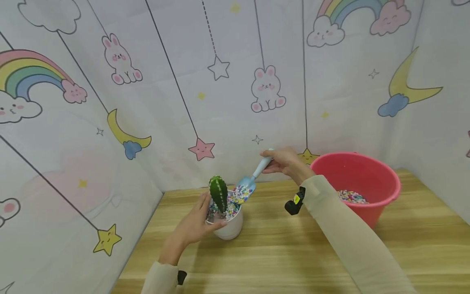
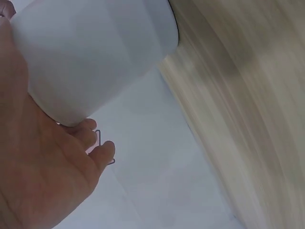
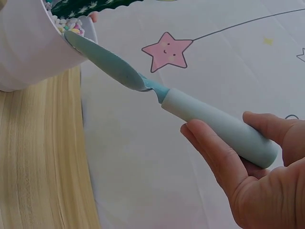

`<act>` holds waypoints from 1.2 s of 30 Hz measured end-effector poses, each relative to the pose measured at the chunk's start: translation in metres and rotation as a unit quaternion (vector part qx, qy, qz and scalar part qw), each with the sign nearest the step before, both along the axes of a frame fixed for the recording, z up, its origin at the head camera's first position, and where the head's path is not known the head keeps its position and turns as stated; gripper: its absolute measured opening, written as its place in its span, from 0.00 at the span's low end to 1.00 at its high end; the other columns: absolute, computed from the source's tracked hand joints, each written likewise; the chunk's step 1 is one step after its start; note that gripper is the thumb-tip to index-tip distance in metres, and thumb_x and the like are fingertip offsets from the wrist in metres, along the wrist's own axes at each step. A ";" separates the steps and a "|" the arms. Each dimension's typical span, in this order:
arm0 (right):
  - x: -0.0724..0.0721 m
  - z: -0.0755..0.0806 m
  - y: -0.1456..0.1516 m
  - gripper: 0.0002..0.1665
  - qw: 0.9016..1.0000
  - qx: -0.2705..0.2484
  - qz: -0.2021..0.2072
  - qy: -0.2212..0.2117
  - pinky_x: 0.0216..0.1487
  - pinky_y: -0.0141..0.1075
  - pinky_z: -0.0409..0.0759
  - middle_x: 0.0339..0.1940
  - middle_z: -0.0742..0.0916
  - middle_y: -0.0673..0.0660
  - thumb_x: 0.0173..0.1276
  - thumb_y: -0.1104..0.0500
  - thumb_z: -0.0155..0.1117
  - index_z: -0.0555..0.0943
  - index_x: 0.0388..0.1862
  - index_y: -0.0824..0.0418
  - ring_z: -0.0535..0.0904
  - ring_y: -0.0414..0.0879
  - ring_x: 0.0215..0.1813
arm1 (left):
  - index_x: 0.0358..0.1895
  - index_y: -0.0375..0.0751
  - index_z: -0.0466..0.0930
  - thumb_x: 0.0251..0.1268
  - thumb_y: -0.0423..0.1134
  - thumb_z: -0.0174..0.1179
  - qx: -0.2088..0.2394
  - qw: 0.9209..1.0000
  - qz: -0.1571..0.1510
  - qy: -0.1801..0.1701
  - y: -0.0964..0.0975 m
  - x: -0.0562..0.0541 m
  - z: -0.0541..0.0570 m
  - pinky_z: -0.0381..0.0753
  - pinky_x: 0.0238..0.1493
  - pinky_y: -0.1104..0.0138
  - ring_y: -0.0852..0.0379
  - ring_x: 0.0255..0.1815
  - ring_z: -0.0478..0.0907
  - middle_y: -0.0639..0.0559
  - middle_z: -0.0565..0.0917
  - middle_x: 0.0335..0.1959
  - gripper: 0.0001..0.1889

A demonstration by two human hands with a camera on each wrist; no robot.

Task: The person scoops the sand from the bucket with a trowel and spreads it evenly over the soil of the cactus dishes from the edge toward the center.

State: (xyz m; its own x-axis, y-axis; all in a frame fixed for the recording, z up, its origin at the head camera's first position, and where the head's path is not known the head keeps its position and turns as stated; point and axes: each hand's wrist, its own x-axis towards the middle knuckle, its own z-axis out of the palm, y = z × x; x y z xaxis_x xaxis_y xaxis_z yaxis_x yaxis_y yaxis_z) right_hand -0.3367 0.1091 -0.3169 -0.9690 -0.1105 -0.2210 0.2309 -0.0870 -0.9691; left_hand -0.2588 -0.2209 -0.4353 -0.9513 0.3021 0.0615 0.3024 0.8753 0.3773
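Observation:
A white flower pot (image 1: 230, 229) stands on the table, holding a green cactus (image 1: 218, 193) and multicoloured pebbles (image 1: 232, 208). My left hand (image 1: 194, 220) grips the pot at its rim, thumb in front and fingers round the far left side; in the left wrist view the palm lies along the pot wall. With my right hand (image 1: 284, 161) I hold a small light-blue shovel (image 3: 107, 64) by its pale handle (image 3: 217, 126). Its blade tilts down over the pot's right rim, with pebbles on it in the head view.
To the right stands a red bucket (image 1: 380, 175) with more coloured pebbles (image 1: 351, 197) inside. The wooden table (image 1: 271, 253) ends at a cloth backdrop (image 1: 235, 122) printed with rabbits, stars and rainbows, close behind the pot.

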 end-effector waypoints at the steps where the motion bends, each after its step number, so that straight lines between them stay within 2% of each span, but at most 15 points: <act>1: 0.000 0.000 0.000 0.23 1.000 -0.001 0.000 0.000 0.47 0.43 0.92 0.29 0.90 0.60 0.75 0.59 0.68 0.75 0.61 0.73 0.92 0.50 0.32 | 0.87 0.42 0.38 0.61 0.77 0.61 -0.002 1.000 0.001 0.004 0.001 0.001 0.000 0.59 0.84 0.42 0.37 0.88 0.48 0.41 0.40 0.89 0.65; 7: 0.001 0.002 0.002 0.23 1.000 0.000 0.002 -0.003 0.48 0.43 0.91 0.34 0.90 0.63 0.75 0.59 0.68 0.75 0.61 0.73 0.93 0.50 0.33 | 0.86 0.37 0.40 0.62 0.77 0.61 -0.011 1.000 0.015 0.015 0.004 0.008 0.001 0.58 0.85 0.43 0.37 0.89 0.45 0.38 0.42 0.89 0.65; 11: 0.002 0.002 0.003 0.25 1.000 0.005 0.003 0.001 0.49 0.43 0.91 0.38 0.89 0.65 0.76 0.59 0.68 0.75 0.63 0.73 0.93 0.50 0.34 | 0.86 0.33 0.43 0.62 0.76 0.62 -0.017 0.999 0.024 0.032 0.008 0.013 0.001 0.59 0.85 0.43 0.35 0.88 0.47 0.34 0.46 0.88 0.65; 14: 0.002 0.002 0.003 0.27 1.000 0.008 0.004 0.004 0.49 0.42 0.91 0.37 0.90 0.65 0.76 0.58 0.68 0.74 0.65 0.74 0.93 0.50 0.34 | 0.85 0.29 0.44 0.61 0.77 0.62 -0.022 0.998 0.031 0.040 0.011 0.017 0.002 0.59 0.84 0.41 0.32 0.87 0.49 0.30 0.47 0.87 0.66; 18: 0.002 0.002 0.004 0.29 1.000 0.012 0.006 0.006 0.48 0.41 0.91 0.36 0.90 0.63 0.76 0.58 0.68 0.73 0.67 0.75 0.93 0.50 0.34 | 0.84 0.27 0.46 0.58 0.79 0.62 -0.027 0.999 0.032 0.032 0.009 0.018 0.006 0.58 0.84 0.39 0.29 0.87 0.47 0.26 0.47 0.85 0.68; 23: 0.002 0.002 0.003 0.28 1.000 0.011 0.008 0.009 0.49 0.42 0.91 0.35 0.89 0.63 0.75 0.58 0.68 0.74 0.66 0.74 0.93 0.50 0.34 | 0.86 0.36 0.41 0.57 0.74 0.68 -0.002 1.000 0.011 0.005 -0.006 0.006 0.006 0.55 0.85 0.40 0.35 0.89 0.41 0.34 0.43 0.88 0.68; 26: 0.003 0.002 0.001 0.27 1.000 0.008 0.010 0.008 0.49 0.43 0.91 0.34 0.90 0.63 0.74 0.59 0.69 0.74 0.64 0.74 0.93 0.50 0.34 | 0.87 0.38 0.36 0.61 0.71 0.68 0.016 1.000 -0.006 -0.019 -0.014 0.000 0.003 0.52 0.86 0.41 0.38 0.90 0.38 0.38 0.40 0.89 0.66; 28: 0.003 0.002 0.000 0.27 1.000 0.008 0.013 0.009 0.49 0.44 0.91 0.34 0.90 0.63 0.74 0.59 0.70 0.75 0.64 0.74 0.93 0.51 0.35 | 0.87 0.39 0.34 0.62 0.71 0.66 0.021 0.999 -0.012 -0.028 -0.015 0.000 0.001 0.51 0.87 0.42 0.40 0.90 0.36 0.39 0.39 0.89 0.66; 31: 0.004 0.002 -0.002 0.28 1.000 0.015 0.015 0.012 0.49 0.43 0.91 0.34 0.90 0.63 0.74 0.59 0.70 0.75 0.64 0.74 0.93 0.51 0.35 | 0.87 0.38 0.34 0.62 0.73 0.65 0.020 0.999 -0.013 -0.021 -0.014 0.002 0.001 0.51 0.87 0.42 0.40 0.90 0.36 0.39 0.39 0.89 0.66; 36: 0.005 0.004 -0.004 0.26 0.999 0.022 0.019 0.022 0.49 0.43 0.92 0.34 0.90 0.62 0.74 0.58 0.71 0.77 0.63 0.73 0.93 0.51 0.36 | 0.86 0.35 0.37 0.62 0.77 0.62 -0.008 1.000 -0.004 -0.001 -0.008 0.006 0.004 0.53 0.87 0.43 0.41 0.90 0.37 0.40 0.40 0.89 0.67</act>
State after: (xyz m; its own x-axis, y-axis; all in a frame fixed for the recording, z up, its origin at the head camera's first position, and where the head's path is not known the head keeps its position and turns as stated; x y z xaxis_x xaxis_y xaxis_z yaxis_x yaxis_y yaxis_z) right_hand -0.3320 0.1046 -0.3131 -0.9732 -0.1390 -0.1829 0.1895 -0.0356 -0.9812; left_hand -0.2531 -0.2291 -0.4312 -0.9489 0.3109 0.0549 0.3089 0.8786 0.3643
